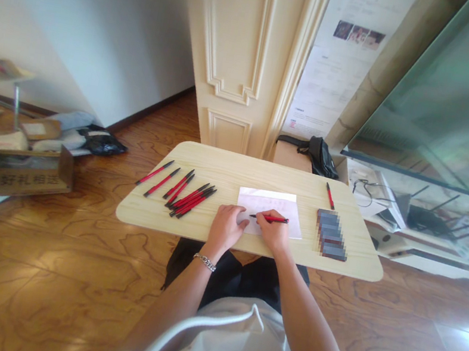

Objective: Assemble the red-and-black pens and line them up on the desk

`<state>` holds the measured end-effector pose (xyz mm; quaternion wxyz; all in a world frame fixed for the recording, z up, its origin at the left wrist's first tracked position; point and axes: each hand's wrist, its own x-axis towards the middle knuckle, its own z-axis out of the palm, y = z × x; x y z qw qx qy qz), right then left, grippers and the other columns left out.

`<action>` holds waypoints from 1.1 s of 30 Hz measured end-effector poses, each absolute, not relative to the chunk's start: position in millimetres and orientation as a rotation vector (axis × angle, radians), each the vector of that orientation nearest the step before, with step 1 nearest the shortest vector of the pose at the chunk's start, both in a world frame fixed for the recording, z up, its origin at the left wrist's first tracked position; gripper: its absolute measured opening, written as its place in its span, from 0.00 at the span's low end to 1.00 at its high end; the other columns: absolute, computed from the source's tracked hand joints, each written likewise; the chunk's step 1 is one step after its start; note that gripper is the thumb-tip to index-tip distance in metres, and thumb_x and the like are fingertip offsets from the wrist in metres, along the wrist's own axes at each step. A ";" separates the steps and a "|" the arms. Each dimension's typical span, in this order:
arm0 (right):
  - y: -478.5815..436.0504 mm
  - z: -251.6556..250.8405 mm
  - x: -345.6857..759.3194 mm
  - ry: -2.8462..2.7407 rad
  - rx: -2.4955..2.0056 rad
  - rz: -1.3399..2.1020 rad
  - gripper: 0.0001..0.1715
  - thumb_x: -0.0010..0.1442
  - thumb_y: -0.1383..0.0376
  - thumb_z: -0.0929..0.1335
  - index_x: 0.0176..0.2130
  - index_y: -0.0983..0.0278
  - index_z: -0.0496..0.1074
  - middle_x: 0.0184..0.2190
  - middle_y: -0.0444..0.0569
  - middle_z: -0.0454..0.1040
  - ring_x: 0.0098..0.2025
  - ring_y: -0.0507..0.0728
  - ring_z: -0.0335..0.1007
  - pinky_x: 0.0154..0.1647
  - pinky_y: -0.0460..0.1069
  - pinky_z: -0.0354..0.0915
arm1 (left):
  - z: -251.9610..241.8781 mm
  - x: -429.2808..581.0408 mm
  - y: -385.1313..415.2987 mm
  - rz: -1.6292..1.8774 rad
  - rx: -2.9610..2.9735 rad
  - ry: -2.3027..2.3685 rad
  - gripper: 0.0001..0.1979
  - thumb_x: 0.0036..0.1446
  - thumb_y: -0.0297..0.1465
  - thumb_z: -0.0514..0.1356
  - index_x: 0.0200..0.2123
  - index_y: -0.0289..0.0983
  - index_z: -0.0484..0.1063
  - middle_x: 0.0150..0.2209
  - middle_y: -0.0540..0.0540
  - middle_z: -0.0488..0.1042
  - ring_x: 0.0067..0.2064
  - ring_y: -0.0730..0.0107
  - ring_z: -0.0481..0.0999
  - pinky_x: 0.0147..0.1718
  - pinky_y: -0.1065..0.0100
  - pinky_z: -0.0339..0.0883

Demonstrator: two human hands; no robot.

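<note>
**HELD PEN POS. OVER SHEET; SPARE PENS TO L & R**

A red-and-black pen is grasped btwn. the thumb & fingers of the R hand. The pen is held at a low tilt above the lower part of a white sheet, w/ its dark tip directed L, toward the L hand. Whether the sheet is contacted by the tip cannot be told at this res.

The L hand is placed at the lower L edge of the sheet, w/ fingers bent & thumb directed toward the pen tip. Whether the paper is pinched or only pressed flat by it cannot be told. A chain bracelet is worn on the L wrist. Faint marks are seen on the sheet.

The sheet is laid nr. the middle of a light wood-grain table. On the L side, a group of red pens is laid out at a slant, dark ends pointed away from the body; some are spaced apart, others are bunched close tog. On the R side, a single red pen is set just beyond a dark rect. item, by which little detail is shown b/c of pixelation.
</note>
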<state>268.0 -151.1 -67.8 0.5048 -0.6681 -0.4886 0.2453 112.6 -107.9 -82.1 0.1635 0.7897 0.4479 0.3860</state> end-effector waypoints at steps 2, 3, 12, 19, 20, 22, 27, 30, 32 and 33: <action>-151.4 -66.7 268.1 -1.186 -1.617 0.591 0.11 0.54 0.58 0.67 0.28 0.61 0.75 0.28 0.45 0.77 0.32 0.56 0.72 0.34 0.48 0.63 | -82.0 112.5 -108.0 1.097 2.265 1.281 0.14 0.50 0.30 0.66 0.42 0.39 0.75 0.40 0.41 0.77 0.45 0.51 0.72 0.49 0.52 0.65; -151.7 -66.0 268.1 -1.187 -1.618 0.589 0.11 0.54 0.58 0.67 0.28 0.61 0.75 0.28 0.45 0.77 0.32 0.56 0.72 0.34 0.48 0.63 | -81.8 112.5 -108.1 1.096 2.269 1.283 0.14 0.50 0.30 0.66 0.42 0.39 0.75 0.40 0.41 0.77 0.45 0.51 0.72 0.49 0.52 0.65; -152.1 -66.8 267.3 -1.198 -1.597 0.585 0.10 0.54 0.59 0.67 0.28 0.61 0.75 0.28 0.45 0.77 0.32 0.56 0.71 0.34 0.48 0.62 | -81.7 112.4 -108.1 1.092 2.278 1.288 0.13 0.51 0.30 0.66 0.42 0.39 0.75 0.40 0.41 0.77 0.45 0.50 0.72 0.49 0.52 0.65; -148.6 -69.9 268.0 -1.114 -1.669 0.454 0.10 0.54 0.60 0.66 0.26 0.62 0.73 0.26 0.46 0.76 0.30 0.56 0.70 0.32 0.49 0.61 | -80.9 112.4 -108.8 1.092 2.278 1.290 0.13 0.51 0.29 0.65 0.42 0.39 0.75 0.40 0.41 0.77 0.46 0.50 0.72 0.49 0.52 0.65; -148.4 -69.9 268.1 -1.112 -1.673 0.451 0.10 0.54 0.60 0.66 0.26 0.62 0.72 0.26 0.46 0.76 0.30 0.56 0.70 0.32 0.49 0.61 | -80.8 112.4 -108.8 1.089 2.278 1.290 0.13 0.51 0.30 0.66 0.42 0.39 0.75 0.40 0.41 0.77 0.45 0.51 0.72 0.49 0.52 0.66; -148.3 -69.8 268.3 -1.117 -1.678 0.459 0.11 0.54 0.60 0.66 0.26 0.62 0.73 0.26 0.46 0.77 0.30 0.56 0.70 0.32 0.49 0.61 | -80.7 112.4 -108.5 1.089 2.273 1.288 0.13 0.51 0.30 0.66 0.42 0.39 0.75 0.40 0.41 0.77 0.45 0.51 0.72 0.49 0.52 0.65; -150.0 -69.8 266.6 -1.188 -1.622 0.547 0.11 0.54 0.58 0.66 0.28 0.62 0.74 0.27 0.46 0.77 0.31 0.56 0.71 0.33 0.48 0.62 | -79.1 112.3 -108.6 1.075 2.250 1.300 0.13 0.51 0.30 0.66 0.42 0.39 0.75 0.40 0.41 0.77 0.46 0.51 0.72 0.49 0.53 0.65; -150.7 -70.5 266.1 -1.224 -1.598 0.560 0.12 0.54 0.58 0.66 0.29 0.63 0.75 0.28 0.46 0.77 0.32 0.56 0.72 0.33 0.48 0.62 | -76.7 112.1 -109.9 1.032 2.274 1.328 0.14 0.52 0.30 0.65 0.43 0.38 0.75 0.42 0.42 0.77 0.47 0.53 0.71 0.51 0.55 0.65; -150.6 -70.8 266.6 -1.210 -1.618 0.538 0.12 0.55 0.58 0.66 0.29 0.63 0.74 0.28 0.46 0.77 0.32 0.56 0.71 0.33 0.48 0.62 | -75.5 112.1 -110.7 1.008 2.290 1.342 0.13 0.52 0.30 0.65 0.44 0.38 0.74 0.42 0.43 0.77 0.47 0.54 0.71 0.51 0.56 0.65; -150.5 -70.8 267.0 -1.191 -1.636 0.518 0.12 0.55 0.58 0.66 0.28 0.63 0.74 0.27 0.46 0.77 0.32 0.56 0.71 0.33 0.48 0.62 | -75.1 112.1 -111.0 1.000 2.293 1.348 0.13 0.53 0.30 0.64 0.44 0.38 0.74 0.42 0.43 0.77 0.47 0.54 0.71 0.51 0.57 0.65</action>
